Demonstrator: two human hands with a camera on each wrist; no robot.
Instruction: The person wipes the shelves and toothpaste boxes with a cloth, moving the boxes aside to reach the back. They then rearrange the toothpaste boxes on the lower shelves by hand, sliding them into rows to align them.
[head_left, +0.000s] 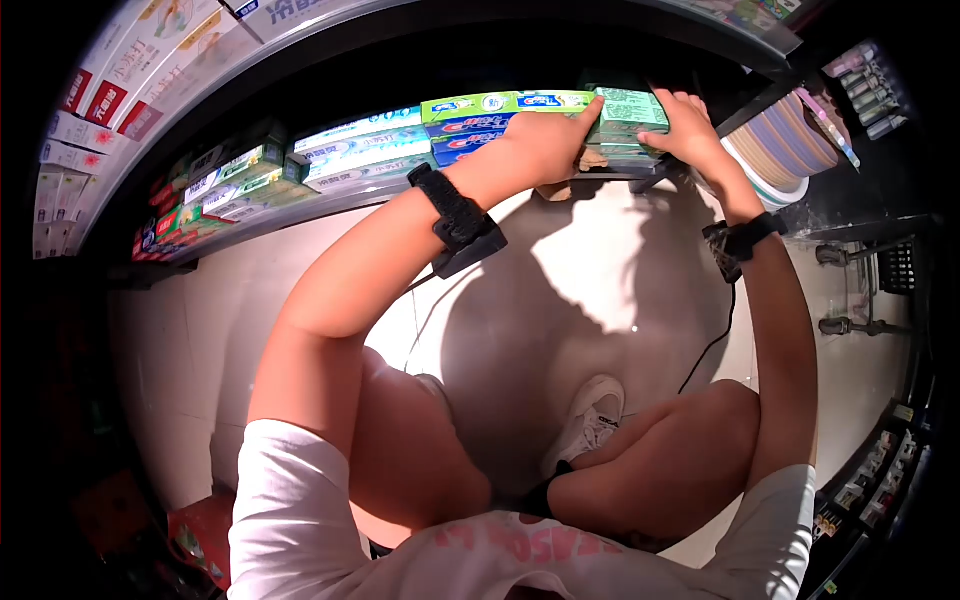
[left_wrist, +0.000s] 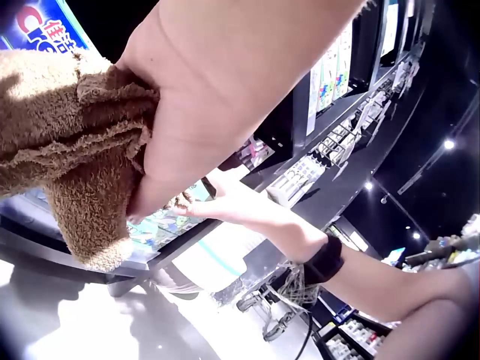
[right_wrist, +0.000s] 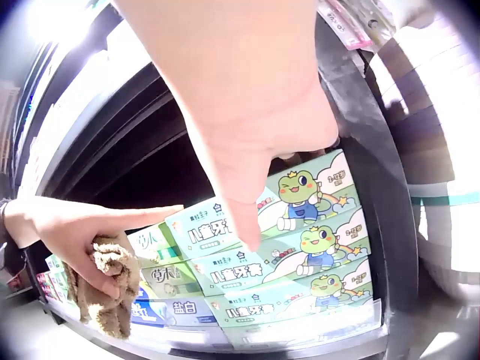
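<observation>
Light green boxes with a frog picture stand stacked at the shelf's right end, the top box (head_left: 630,105) (right_wrist: 307,201) among them. My right hand (head_left: 695,140) (right_wrist: 255,112) grips the top box, thumb on its front face and fingers bent over its upper far side, partly hidden. A bunched brown cloth (left_wrist: 82,142) (right_wrist: 105,296) is held in my left hand (head_left: 540,145) (left_wrist: 206,97) (right_wrist: 67,229). The left index finger is stretched out to the top box's left end; the other fingers curl round the cloth.
Green, blue and white toothpaste boxes (head_left: 365,150) fill the shelf to the left, behind a dark front edge (head_left: 350,200). To the right are a round stack of striped items (head_left: 785,145) and a wheeled metal frame (head_left: 860,290). A shelf board (head_left: 420,25) runs above.
</observation>
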